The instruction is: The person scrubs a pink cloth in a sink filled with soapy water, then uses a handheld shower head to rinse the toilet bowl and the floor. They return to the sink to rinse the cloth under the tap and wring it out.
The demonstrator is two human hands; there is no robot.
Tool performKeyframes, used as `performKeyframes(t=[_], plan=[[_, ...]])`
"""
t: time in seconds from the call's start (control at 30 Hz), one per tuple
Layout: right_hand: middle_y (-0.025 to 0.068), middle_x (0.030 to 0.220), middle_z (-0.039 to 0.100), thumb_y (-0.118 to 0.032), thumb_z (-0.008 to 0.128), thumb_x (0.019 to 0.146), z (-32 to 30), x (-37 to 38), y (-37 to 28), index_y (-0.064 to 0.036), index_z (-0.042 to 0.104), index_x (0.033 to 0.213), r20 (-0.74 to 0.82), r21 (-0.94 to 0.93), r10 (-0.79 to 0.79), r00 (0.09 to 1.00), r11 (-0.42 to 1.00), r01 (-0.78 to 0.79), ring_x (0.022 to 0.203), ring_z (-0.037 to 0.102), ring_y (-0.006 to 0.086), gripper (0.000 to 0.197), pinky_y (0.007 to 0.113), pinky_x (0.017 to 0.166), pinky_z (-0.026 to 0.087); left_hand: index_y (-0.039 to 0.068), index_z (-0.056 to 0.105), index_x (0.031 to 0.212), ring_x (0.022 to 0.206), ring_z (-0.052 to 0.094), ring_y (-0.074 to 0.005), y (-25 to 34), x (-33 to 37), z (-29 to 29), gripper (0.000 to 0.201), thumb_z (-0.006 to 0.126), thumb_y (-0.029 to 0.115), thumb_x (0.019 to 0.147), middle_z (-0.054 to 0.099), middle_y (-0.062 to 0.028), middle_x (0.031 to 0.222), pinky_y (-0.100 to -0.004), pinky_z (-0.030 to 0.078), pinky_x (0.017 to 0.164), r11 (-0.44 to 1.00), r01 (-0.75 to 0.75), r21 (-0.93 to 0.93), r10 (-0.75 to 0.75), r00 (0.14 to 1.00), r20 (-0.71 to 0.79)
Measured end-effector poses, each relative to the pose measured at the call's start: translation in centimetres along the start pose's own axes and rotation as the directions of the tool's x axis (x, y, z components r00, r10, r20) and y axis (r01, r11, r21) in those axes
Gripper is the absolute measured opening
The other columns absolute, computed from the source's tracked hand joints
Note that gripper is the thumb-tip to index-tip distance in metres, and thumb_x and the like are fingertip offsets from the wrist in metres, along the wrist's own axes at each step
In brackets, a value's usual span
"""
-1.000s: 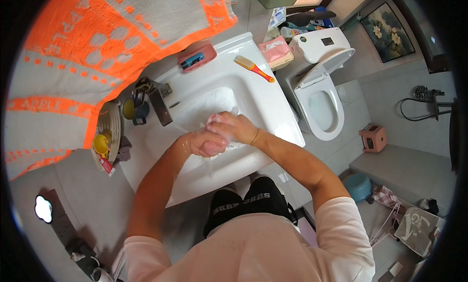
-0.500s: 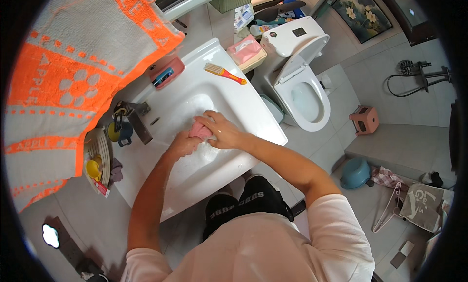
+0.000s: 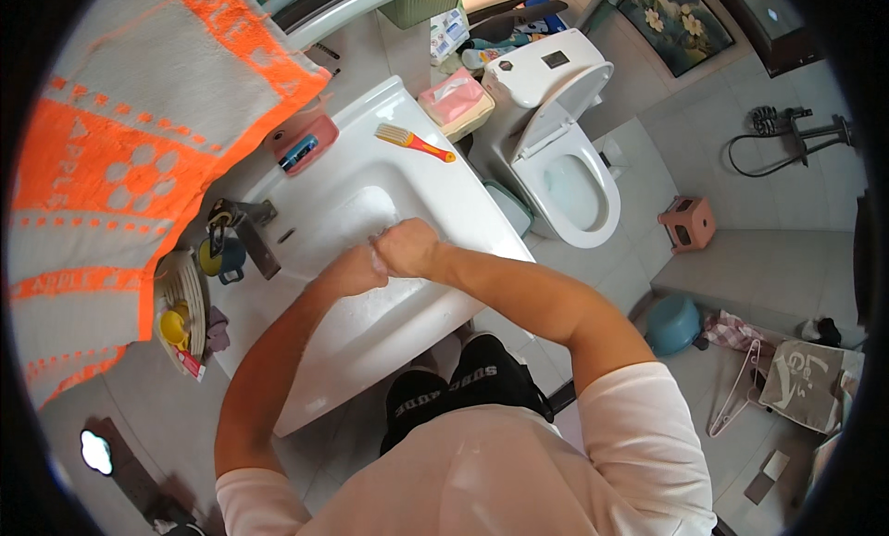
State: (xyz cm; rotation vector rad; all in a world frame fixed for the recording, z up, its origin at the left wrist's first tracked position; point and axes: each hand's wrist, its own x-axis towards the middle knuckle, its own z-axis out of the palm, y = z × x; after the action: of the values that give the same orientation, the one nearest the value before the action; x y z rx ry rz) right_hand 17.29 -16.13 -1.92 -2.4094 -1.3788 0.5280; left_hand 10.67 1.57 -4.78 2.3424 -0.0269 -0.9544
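At the bottom of the frame spreads a white shirt [image 3: 482, 476], with black shorts [image 3: 470, 392] just above it. Beyond them, the white washbasin [image 3: 306, 402] fills the middle, tilted in view. A dark tap [image 3: 257, 245] leans over its left side, near a blue mug [image 3: 228, 258]; along its far edge lie a pink tray [image 3: 320, 140] and an orange-handled brush [image 3: 415, 143]. An orange-and-grey towel [image 3: 102, 170] covers the upper left. At upper right stand a toilet [image 3: 607, 217] with its lid raised and, farther right, a pink stool [image 3: 690, 223].

Both forearms rise from below and meet over the bowl. The left hand [image 3: 354, 273] and the right hand [image 3: 409, 247] press together, fingers curled closed, knuckles up; which of them grips the pink cloth cannot be told.

Half a second ago the right hand's fingers were spread and the cloth showed between the hands; now they close over that spot and hide it. The brush keeps its place on the rim.
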Motion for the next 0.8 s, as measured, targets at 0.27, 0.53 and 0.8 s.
performKeyframes(t=[0.27,0.53,0.8], plan=[[0.0184,0.09,0.072,-0.016,0.07,0.075,3.7,-2.0,2.8,-0.0042,0.07,0.087,0.32,0.531,0.426,0.846,0.659,-0.533,0.087,0.069,0.0372,0.017,0.047,0.079,0.055,0.01,0.062,0.099,0.082,0.068,-0.0369,3.6,2.0,2.3,0.024,0.072,0.025,0.084,0.069,-0.0147,0.091,-0.0485,0.054,0.067,0.91,-0.066,0.41,0.228,0.904,-0.361],[0.0163,0.109,0.062,-0.013,0.081,0.068,-3.6,-7.5,7.9,-0.0077,0.059,0.116,-0.349,0.053,0.427,0.834,0.898,-0.437,0.104,0.059,0.0376,0.054,0.046,0.087,0.05,0.003,0.041,0.145,0.124,0.052,-0.0411,9.2,4.1,4.8,0.073,0.076,0.016,0.081,0.047,-0.0249,0.138,-0.046,0.047,0.103,0.907,-0.237,-0.348,-0.048,0.763,-0.644],[0.0202,0.146,0.043,-0.014,0.081,0.064,-4.5,-5.1,2.8,-0.009,0.055,0.136,-0.51,-0.151,0.251,0.823,0.915,-0.373,0.138,0.037,0.0402,0.077,0.058,0.11,0.029,0.004,0.057,0.131,0.104,0.066,-0.0298,-0.2,-0.5,8.1,0.048,0.072,0.013,0.086,0.055,-0.016,0.129,-0.0405,0.053,0.091,0.945,-0.109,-0.308,-0.153,0.687,-0.71]])
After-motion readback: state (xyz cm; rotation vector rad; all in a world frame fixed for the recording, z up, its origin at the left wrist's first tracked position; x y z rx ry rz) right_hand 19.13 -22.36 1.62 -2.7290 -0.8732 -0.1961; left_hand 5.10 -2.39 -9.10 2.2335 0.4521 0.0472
